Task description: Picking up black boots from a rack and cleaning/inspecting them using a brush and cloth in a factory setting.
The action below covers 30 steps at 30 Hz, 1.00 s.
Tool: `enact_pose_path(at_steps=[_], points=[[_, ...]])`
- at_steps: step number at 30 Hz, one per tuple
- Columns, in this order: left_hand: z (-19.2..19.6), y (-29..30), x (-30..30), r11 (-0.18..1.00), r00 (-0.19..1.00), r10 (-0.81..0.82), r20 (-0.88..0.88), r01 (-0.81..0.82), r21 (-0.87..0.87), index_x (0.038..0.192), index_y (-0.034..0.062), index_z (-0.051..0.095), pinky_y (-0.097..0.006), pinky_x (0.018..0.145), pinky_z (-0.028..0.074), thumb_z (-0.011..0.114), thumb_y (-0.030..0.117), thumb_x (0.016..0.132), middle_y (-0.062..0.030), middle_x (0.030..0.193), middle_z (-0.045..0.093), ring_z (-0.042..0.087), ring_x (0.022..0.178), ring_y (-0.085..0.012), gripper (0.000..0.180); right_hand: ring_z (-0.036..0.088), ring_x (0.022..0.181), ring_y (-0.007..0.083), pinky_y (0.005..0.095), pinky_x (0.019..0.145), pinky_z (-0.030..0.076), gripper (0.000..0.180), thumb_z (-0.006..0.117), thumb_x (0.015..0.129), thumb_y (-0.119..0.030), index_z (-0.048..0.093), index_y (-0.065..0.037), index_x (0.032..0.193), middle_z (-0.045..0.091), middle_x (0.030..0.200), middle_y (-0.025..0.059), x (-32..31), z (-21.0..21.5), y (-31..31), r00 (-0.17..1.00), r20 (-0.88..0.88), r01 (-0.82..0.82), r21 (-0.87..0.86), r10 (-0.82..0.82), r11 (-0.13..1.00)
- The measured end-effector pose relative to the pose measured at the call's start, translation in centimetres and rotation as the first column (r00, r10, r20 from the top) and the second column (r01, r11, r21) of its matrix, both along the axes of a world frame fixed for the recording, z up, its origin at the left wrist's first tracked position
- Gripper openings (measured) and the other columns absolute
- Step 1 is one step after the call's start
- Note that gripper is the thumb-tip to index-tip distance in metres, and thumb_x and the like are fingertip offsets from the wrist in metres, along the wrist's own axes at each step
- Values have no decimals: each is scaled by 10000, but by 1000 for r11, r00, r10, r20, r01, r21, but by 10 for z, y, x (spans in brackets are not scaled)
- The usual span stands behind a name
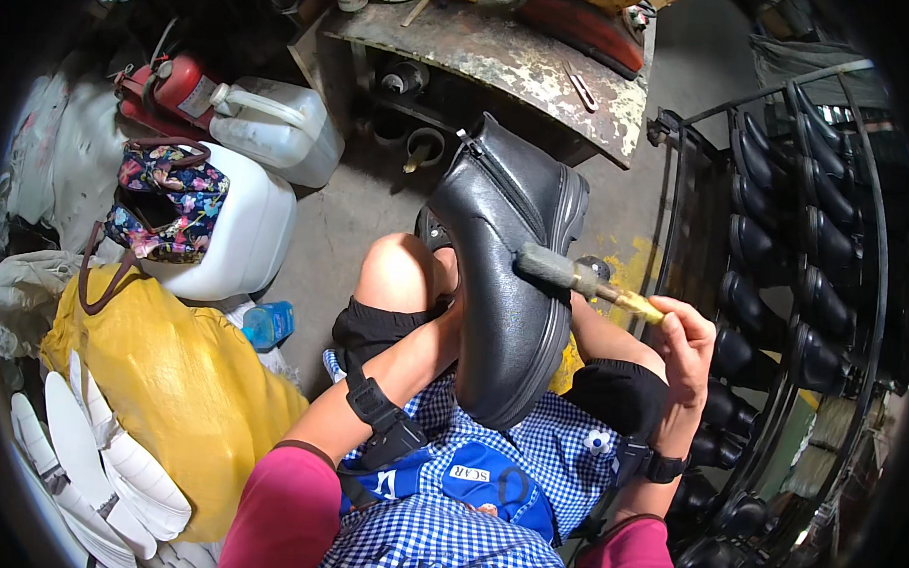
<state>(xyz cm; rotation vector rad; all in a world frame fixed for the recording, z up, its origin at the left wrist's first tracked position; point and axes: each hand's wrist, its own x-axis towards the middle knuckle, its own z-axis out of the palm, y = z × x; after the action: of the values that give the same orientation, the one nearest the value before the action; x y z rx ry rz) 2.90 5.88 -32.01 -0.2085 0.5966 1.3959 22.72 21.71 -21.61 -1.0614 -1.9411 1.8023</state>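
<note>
Boot: black boot [509, 286] stands on the lap, left hand [451, 319] inside it, grip hidden.
Brush: right hand [685, 344] holds brush [585, 280] against boot.
Jugs: two white jugs [246, 232] left of boot.
Rack: black boots fill rack [774, 295] right of boot.

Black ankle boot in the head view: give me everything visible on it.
The black ankle boot looks like grained leather with a side zipper running to the ankle opening and a thick black ribbed platform sole. It is held over the person's lap, toe pointing toward them, shaft away. The left hand's grip is hidden behind it. A brush with a yellowed handle, held in the right hand, rests its bristles against the upper near the sole edge.
</note>
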Motion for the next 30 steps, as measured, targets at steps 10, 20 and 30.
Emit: enact_pose_path(at_steps=[10,20,30], points=[[-11,-4,-21,997,971,58,234,-44,-68,1049,-44,538,-306,666,532,440,161,930,-141,909,585,605,743,-211,256,443,582,47,184,515,321,230,602,810,-146,657,51,917,571,700,21,-64,5,18,971,-31,-235,95,238,967],[-57,-25,-11,969,909,23,415,-123,215,920,14,536,-276,618,488,415,195,933,-83,791,547,548,677,-169,218,423,585,34,167,511,316,296,527,903,-156,569,6,1147,518,724,-15,-137,-31,61,997,-78,48,242,-30,969],[-11,8,-21,975,983,145,-110,-123,188,950,0,518,-259,675,488,441,208,932,-68,840,537,530,736,-146,223,519,1017,126,250,887,390,374,528,906,-229,516,-53,1235,583,1112,68,-252,-102,128,981,-133,-65,459,141,886]])
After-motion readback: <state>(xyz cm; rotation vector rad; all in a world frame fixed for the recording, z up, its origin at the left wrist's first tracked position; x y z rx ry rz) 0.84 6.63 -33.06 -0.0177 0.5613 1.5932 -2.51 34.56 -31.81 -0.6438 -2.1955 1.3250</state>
